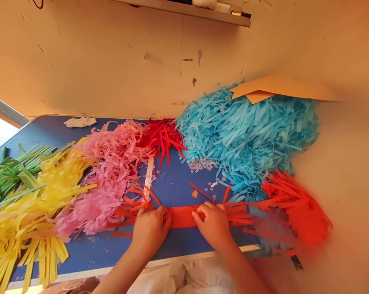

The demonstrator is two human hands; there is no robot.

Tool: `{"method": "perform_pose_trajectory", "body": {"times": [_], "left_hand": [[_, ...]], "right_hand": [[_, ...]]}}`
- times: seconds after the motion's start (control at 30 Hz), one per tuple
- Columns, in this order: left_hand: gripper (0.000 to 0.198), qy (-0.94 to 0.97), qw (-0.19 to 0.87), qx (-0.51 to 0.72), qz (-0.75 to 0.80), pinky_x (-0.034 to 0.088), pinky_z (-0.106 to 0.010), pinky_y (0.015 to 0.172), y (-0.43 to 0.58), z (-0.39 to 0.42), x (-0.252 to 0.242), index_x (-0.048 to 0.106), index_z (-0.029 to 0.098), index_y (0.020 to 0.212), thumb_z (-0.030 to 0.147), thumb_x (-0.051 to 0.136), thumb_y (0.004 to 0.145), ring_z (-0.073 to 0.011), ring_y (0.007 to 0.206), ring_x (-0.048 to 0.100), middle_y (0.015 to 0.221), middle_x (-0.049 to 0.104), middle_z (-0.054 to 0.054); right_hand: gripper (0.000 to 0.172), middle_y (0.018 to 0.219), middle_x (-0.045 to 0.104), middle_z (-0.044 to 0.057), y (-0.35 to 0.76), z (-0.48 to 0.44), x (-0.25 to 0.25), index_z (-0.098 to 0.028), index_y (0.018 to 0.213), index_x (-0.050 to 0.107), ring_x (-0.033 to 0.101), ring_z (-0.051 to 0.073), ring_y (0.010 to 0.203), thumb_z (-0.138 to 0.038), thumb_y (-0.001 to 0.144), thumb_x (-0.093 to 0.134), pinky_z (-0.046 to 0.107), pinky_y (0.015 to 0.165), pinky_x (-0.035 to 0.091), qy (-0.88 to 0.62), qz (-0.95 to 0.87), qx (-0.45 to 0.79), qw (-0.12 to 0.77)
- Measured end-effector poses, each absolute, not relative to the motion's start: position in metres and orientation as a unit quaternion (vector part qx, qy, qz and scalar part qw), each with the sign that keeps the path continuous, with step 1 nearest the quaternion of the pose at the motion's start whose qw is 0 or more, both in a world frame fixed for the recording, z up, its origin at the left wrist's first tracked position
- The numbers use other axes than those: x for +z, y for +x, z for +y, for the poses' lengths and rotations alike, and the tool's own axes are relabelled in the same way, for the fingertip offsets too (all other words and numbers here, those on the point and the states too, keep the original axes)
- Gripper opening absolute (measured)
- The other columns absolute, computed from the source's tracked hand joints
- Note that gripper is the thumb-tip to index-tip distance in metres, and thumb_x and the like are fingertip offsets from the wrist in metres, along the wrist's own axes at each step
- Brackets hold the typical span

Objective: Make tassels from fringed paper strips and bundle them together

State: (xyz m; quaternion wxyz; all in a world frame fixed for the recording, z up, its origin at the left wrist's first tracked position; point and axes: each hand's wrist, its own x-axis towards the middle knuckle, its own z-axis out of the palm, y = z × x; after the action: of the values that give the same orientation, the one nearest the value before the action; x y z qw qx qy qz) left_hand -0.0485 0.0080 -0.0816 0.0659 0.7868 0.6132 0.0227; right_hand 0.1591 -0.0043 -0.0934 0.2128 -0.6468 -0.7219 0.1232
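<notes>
An orange-red strip of fringed tissue paper (pixel 181 216) lies flat near the front edge of the blue table (pixel 178 188). My left hand (pixel 150 228) is closed on its left end, fingers curled over the paper. My right hand (pixel 213 222) pinches the strip just to the right, fingertips pressed on the paper. More orange fringe (pixel 294 208) trails off to the right, past the table's edge.
Heaps of cut tissue fringe cover the table: light blue (pixel 248 130) at the back right, red (pixel 161 136), pink (pixel 111 171), yellow (pixel 34 208), green (pixel 10 171) at the left. Tan card sheets (pixel 279 87) lie on the blue heap. A wall stands behind.
</notes>
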Motion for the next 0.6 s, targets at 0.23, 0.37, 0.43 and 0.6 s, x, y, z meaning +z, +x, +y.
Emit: {"method": "perform_pose_trajectory", "body": {"times": [0.23, 0.37, 0.43, 0.6], "left_hand": [[0.016, 0.800, -0.066, 0.134, 0.581, 0.039, -0.043, 0.084, -0.047, 0.001, -0.081, 0.066, 0.019, 0.098, 0.022, 0.052, 0.091, -0.0276, 0.090, 0.065, 0.097, 0.074, -0.010], [0.019, 0.886, -0.048, 0.133, 0.441, 0.038, -0.042, 0.093, -0.053, -0.002, -0.081, 0.067, 0.021, 0.095, 0.009, 0.054, 0.089, -0.0252, 0.097, 0.061, 0.101, 0.071, -0.007], [0.021, 0.911, -0.002, 0.106, 0.400, 0.037, -0.043, 0.097, -0.057, -0.003, -0.079, 0.068, 0.021, 0.093, 0.006, 0.053, 0.087, -0.0224, 0.091, 0.061, 0.094, 0.071, -0.005], [0.022, 0.906, 0.057, 0.083, 0.411, 0.021, -0.057, 0.112, -0.059, -0.006, -0.062, 0.068, 0.020, 0.101, 0.019, 0.059, 0.081, -0.0250, 0.092, 0.062, 0.096, 0.070, -0.006]], "right_hand": [[0.018, 0.069, 0.066, 0.001, 0.157, -0.004, -0.097, -0.020, 0.078, 0.058, 0.061, 0.021, 0.067, -0.034, 0.089, 0.065, 0.035, 0.074, 0.031, -0.694, -0.692, 0.071, 0.188], [0.023, 0.108, 0.068, 0.017, 0.153, -0.012, -0.088, -0.016, 0.108, 0.060, 0.062, 0.032, 0.096, -0.033, 0.093, 0.058, 0.046, 0.088, 0.032, -0.699, -0.671, -0.047, 0.243], [0.021, 0.118, 0.066, 0.016, 0.152, -0.019, -0.082, -0.018, 0.112, 0.060, 0.059, 0.031, 0.105, -0.025, 0.093, 0.055, 0.048, 0.095, 0.030, -0.633, -0.722, -0.046, 0.276], [0.029, 0.111, 0.070, 0.008, 0.159, -0.020, -0.082, -0.020, 0.111, 0.062, 0.061, 0.023, 0.100, -0.010, 0.086, 0.052, 0.043, 0.095, 0.032, -0.424, -0.871, 0.091, 0.231]]}}
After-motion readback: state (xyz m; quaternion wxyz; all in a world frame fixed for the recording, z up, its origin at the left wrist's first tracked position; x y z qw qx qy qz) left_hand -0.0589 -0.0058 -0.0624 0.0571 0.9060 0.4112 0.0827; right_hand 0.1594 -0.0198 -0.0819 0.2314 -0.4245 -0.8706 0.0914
